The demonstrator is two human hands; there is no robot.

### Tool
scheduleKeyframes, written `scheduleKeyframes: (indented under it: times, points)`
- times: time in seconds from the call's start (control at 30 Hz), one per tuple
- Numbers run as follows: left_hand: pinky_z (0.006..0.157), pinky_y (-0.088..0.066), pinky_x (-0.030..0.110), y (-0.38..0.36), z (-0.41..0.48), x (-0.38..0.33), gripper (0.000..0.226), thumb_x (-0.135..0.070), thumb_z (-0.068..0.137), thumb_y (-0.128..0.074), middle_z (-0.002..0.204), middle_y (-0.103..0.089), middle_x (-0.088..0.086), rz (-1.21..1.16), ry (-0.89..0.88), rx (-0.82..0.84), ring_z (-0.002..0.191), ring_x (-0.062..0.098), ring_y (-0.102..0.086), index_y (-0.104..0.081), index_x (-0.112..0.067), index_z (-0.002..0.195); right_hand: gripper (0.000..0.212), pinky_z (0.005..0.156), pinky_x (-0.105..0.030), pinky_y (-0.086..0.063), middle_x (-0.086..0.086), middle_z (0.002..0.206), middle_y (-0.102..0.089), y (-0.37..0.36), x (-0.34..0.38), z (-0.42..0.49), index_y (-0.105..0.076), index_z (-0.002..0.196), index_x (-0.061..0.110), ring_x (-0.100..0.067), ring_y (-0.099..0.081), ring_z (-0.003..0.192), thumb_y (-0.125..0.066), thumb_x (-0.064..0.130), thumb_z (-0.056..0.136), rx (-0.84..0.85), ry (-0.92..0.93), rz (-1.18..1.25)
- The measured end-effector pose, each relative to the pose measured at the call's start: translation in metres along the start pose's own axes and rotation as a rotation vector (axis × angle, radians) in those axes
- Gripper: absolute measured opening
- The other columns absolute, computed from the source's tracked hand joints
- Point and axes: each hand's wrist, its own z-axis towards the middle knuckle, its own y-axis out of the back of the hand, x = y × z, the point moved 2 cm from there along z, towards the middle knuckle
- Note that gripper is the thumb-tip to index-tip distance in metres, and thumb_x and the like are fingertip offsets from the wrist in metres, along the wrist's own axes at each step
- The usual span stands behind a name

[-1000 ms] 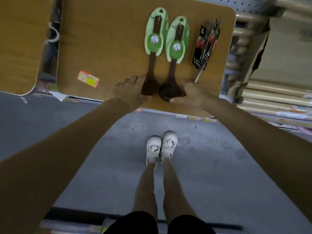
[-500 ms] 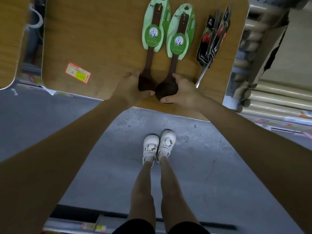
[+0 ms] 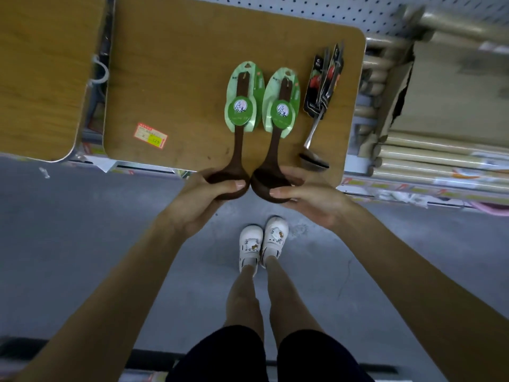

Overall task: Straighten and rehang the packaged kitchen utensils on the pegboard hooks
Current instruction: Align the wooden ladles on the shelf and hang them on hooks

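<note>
Left hand [image 3: 203, 201] grips 1 dark brown wooden ladle [image 3: 240, 110]; right hand [image 3: 311, 201] grips its twin [image 3: 283, 111]. Both look straight; the shiny metal spoon [image 3: 313, 160] seems next.

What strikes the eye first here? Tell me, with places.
Two dark ladles on green cards sit side by side against a wooden board, top centre. The left hand grips one bowl, the right hand the other. A packaged metal spoon sits to their right.
</note>
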Motion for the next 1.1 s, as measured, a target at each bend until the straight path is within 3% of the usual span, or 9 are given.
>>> scheduleKeyframes:
  times: [0.2, 0.3, 0.47, 0.67, 0.73, 0.87, 0.97, 1.1]
  points:
    - [0.081, -0.056, 0.029, -0.049, -0.077, -0.014, 0.046, 0.001, 0.076, -0.066, 0.111, -0.064, 0.014, -0.207, -0.053, 0.012, 0.094, 0.018, -0.069, -0.053, 0.004, 0.121, 0.064, 0.082, -0.024, -0.052, -0.008, 0.119, -0.066, -0.011, 0.009, -0.093, -0.054, 0.129, 0.014, -0.018, -0.064, 0.108, -0.065, -0.01, 0.071, -0.041, 0.177, 0.254]
    - [0.083, -0.057, 0.034, -0.081, -0.116, -0.023, 0.045, 0.01, 0.081, -0.061, 0.112, -0.061, 0.011, -0.205, -0.133, 0.037, 0.095, 0.02, -0.068, -0.051, -0.009, 0.12, 0.09, 0.1, -0.032, -0.046, -0.016, 0.133, -0.056, -0.013, 0.012, -0.142, -0.046, 0.138, 0.009, -0.027, -0.056, 0.123, -0.077, -0.012, 0.057, -0.081, 0.296, 0.322]
    - [0.088, -0.055, 0.033, -0.129, -0.161, -0.028, 0.065, 0.013, 0.08, -0.061, 0.131, -0.054, 0.017, -0.195, -0.225, 0.165, 0.112, 0.026, -0.062, -0.042, -0.017, 0.135, 0.073, 0.094, -0.026, -0.049, -0.013, 0.119, -0.064, -0.012, 0.008, -0.218, -0.047, 0.135, 0.004, -0.024, -0.059, 0.116, -0.057, -0.019, 0.066, -0.194, 0.539, 0.453]
    - [0.095, -0.05, 0.037, -0.182, -0.203, -0.04, 0.07, 0.01, 0.075, -0.069, 0.11, -0.068, 0.0, -0.014, -0.377, 0.271, 0.11, 0.018, -0.063, -0.046, -0.025, 0.131, 0.071, 0.099, -0.054, -0.045, -0.018, 0.141, -0.049, -0.003, -0.004, -0.279, -0.039, 0.143, 0.013, -0.037, -0.049, 0.128, -0.055, -0.015, 0.079, -0.13, 0.706, 0.594]
    - [0.097, -0.049, 0.039, -0.199, -0.209, -0.048, 0.075, 0.005, 0.071, -0.074, 0.115, -0.066, 0.002, 0.042, -0.397, 0.297, 0.112, 0.02, -0.062, -0.045, -0.028, 0.132, 0.069, 0.097, -0.056, -0.046, -0.017, 0.138, -0.051, 0.007, 0.0, -0.293, -0.04, 0.142, 0.011, -0.037, -0.052, 0.125, -0.059, -0.01, 0.078, -0.157, 0.733, 0.61]
    - [0.099, -0.047, 0.046, -0.232, -0.214, -0.056, 0.075, 0.01, 0.079, -0.066, 0.122, -0.061, 0.006, 0.05, -0.4, 0.322, 0.113, 0.023, -0.062, -0.04, -0.028, 0.138, 0.068, 0.089, -0.052, -0.052, -0.019, 0.127, -0.06, 0.031, 0.016, -0.313, -0.048, 0.133, 0.006, -0.037, -0.06, 0.115, -0.073, 0.002, 0.07, -0.27, 0.789, 0.585]
    - [0.096, -0.049, 0.05, -0.258, -0.21, -0.059, 0.078, 0.015, 0.077, -0.063, 0.12, -0.061, 0.006, 0.001, -0.388, 0.312, 0.108, 0.024, -0.065, -0.039, -0.027, 0.139, 0.057, 0.09, -0.049, -0.053, -0.017, 0.122, -0.063, 0.056, 0.029, -0.325, -0.05, 0.131, 0.01, -0.034, -0.065, 0.108, -0.061, -0.002, 0.076, -0.262, 0.81, 0.605]
    - [0.084, -0.056, 0.044, -0.295, -0.204, -0.062, 0.075, 0.017, 0.078, -0.061, 0.123, -0.057, 0.011, -0.077, -0.365, 0.287, 0.096, 0.022, -0.07, -0.038, -0.022, 0.138, 0.056, 0.093, -0.045, -0.052, -0.018, 0.127, -0.06, 0.098, 0.043, -0.336, -0.049, 0.134, 0.011, -0.033, -0.058, 0.119, -0.054, -0.008, 0.082, -0.233, 0.837, 0.592]
